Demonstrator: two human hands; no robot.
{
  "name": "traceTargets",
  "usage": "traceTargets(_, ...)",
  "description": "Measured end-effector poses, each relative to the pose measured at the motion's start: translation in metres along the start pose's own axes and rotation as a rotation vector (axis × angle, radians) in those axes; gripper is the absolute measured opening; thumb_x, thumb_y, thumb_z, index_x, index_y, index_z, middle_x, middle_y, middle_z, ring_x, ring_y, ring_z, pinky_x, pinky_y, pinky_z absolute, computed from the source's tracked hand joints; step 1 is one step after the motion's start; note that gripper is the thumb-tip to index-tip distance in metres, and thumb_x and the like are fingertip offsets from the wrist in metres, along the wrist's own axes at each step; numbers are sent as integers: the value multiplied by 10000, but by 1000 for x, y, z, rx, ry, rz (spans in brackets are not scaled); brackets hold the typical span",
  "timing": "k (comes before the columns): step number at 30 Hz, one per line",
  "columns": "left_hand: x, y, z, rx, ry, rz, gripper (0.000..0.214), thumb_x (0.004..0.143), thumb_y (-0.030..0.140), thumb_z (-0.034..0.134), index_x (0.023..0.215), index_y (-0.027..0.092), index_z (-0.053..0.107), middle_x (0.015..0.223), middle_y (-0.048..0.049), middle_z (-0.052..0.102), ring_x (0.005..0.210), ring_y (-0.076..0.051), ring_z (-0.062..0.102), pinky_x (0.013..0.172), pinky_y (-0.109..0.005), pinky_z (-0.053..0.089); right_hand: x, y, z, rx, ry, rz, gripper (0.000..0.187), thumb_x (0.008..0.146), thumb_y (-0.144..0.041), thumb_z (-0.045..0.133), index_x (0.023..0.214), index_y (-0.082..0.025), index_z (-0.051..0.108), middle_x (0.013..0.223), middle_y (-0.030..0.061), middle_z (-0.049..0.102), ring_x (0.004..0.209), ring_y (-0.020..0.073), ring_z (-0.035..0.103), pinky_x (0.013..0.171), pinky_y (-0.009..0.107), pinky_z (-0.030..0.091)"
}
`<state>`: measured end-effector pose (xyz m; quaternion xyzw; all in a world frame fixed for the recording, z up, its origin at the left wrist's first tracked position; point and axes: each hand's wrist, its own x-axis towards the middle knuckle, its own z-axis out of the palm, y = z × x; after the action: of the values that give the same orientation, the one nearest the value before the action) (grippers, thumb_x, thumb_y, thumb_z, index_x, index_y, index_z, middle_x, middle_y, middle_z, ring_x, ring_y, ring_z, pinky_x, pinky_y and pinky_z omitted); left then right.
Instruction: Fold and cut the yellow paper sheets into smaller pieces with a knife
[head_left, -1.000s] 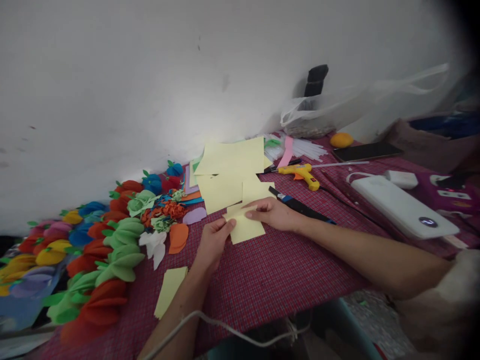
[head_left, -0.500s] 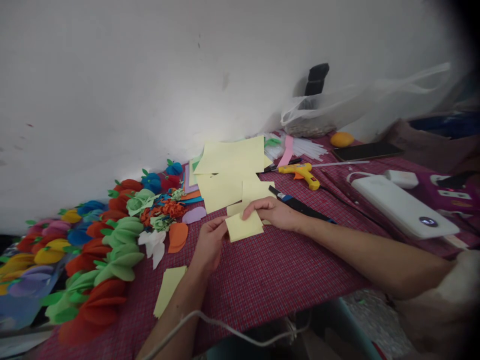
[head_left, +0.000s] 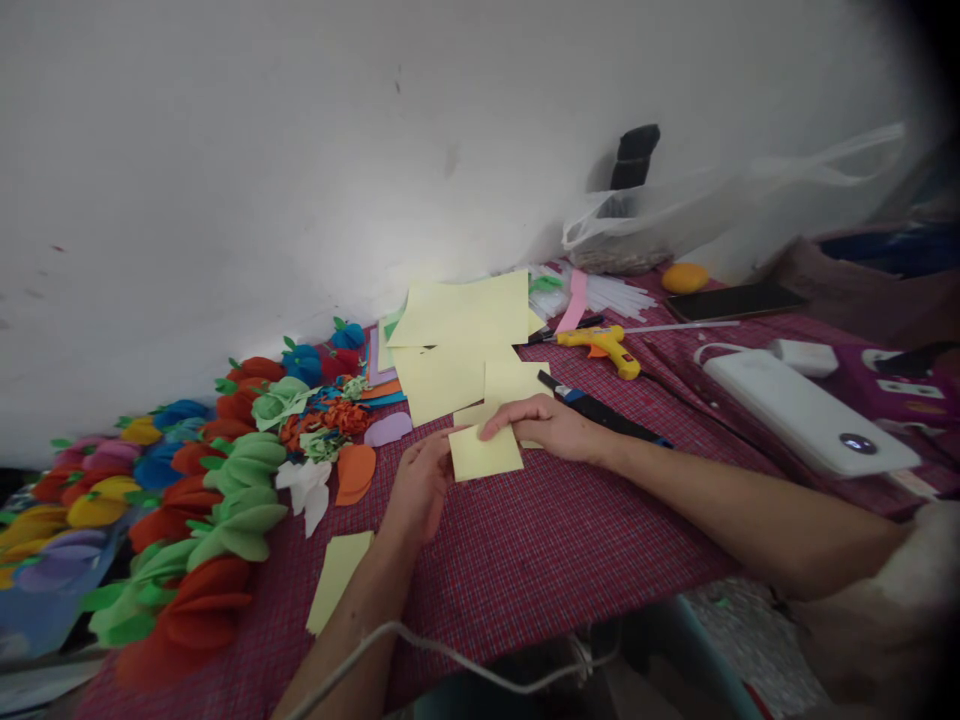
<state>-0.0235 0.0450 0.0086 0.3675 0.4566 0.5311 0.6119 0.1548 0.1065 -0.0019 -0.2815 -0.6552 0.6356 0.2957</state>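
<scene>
A small pale yellow paper piece (head_left: pixel 486 455) lies folded on the red checked cloth (head_left: pixel 540 560). My right hand (head_left: pixel 544 425) presses its top edge with curled fingers. My left hand (head_left: pixel 421 480) touches the paper's left edge with its fingertips, fingers bent. Larger yellow sheets (head_left: pixel 461 335) lie just behind the hands.
Paper flowers (head_left: pixel 217 500) in red, green, blue and yellow crowd the left side. A yellow strip (head_left: pixel 339 580) lies near my left forearm. A yellow glue gun (head_left: pixel 604 347), black scissors (head_left: pixel 600 410), a white power bank (head_left: pixel 806 410), a phone (head_left: pixel 739 302) and a plastic bag (head_left: pixel 675 225) sit at right.
The yellow paper piece has been folded smaller and pressed flat on the cloth. My left hand slid slightly left along its edge; my right hand stayed on top.
</scene>
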Motion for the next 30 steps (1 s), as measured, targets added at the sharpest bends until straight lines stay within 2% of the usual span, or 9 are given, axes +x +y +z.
traceTargets(4,-1,-3,0,62,-13,-29,377,744,375,543,989,100,624,836,-98,676,673,-181,618,445,-211,402,-1,-2,0,-66,-23,-34,342,679,-94,424,878,-182,688,720,-8,602,597,98,475,590,236,390)
traceTargets(8,-3,-5,2,184,-17,-16,441,657,309,688,1053,158,564,878,-57,661,647,-132,599,482,-194,422,-2,-4,-1,-161,-37,-111,376,644,-77,414,866,-198,693,787,-2,604,643,107,486,614,240,395)
traceTargets(11,-3,-6,2,232,-17,3,465,635,275,709,1055,158,548,833,-41,658,609,-107,580,490,-183,415,-2,-3,-3,-194,-52,-104,356,667,-95,428,893,-195,684,748,-2,593,648,111,485,612,241,391)
traceTargets(14,-1,-6,2,243,2,53,467,643,261,698,1064,148,530,799,-33,654,622,-113,584,535,-199,435,-3,-2,-2,-106,-49,-80,326,733,-173,464,1017,-189,624,655,-20,546,595,103,471,582,238,388)
traceTargets(17,1,-6,1,263,17,111,482,648,249,691,1082,149,508,798,-25,652,652,-123,591,577,-219,456,-1,-2,0,4,22,-67,336,767,-303,533,1084,-194,539,582,-50,500,540,94,468,533,223,382)
traceTargets(20,1,-6,-1,319,43,150,493,664,252,678,1111,154,493,783,-23,651,631,-123,589,552,-212,450,2,0,2,-46,39,-20,262,768,-404,551,853,-159,584,525,-37,520,487,90,470,485,214,367)
traceTargets(23,1,-7,-3,364,71,188,496,674,273,671,1127,170,497,762,-16,650,651,-140,603,561,-218,455,2,4,3,-157,8,32,356,754,-462,554,585,-148,546,486,-12,542,440,82,458,457,212,354)
traceTargets(27,0,-6,-2,350,95,188,503,671,311,678,1128,184,509,811,-25,658,692,-149,614,570,-216,464,2,6,3,-162,-5,64,374,731,-489,573,582,-147,564,480,-21,542,430,73,462,453,202,357)
traceTargets(30,0,-2,1,242,134,170,427,735,402,597,1082,159,543,868,-56,657,673,-141,613,510,-200,442,3,4,3,-147,19,61,360,741,-484,564,638,-141,602,496,-20,547,435,68,461,456,198,362)
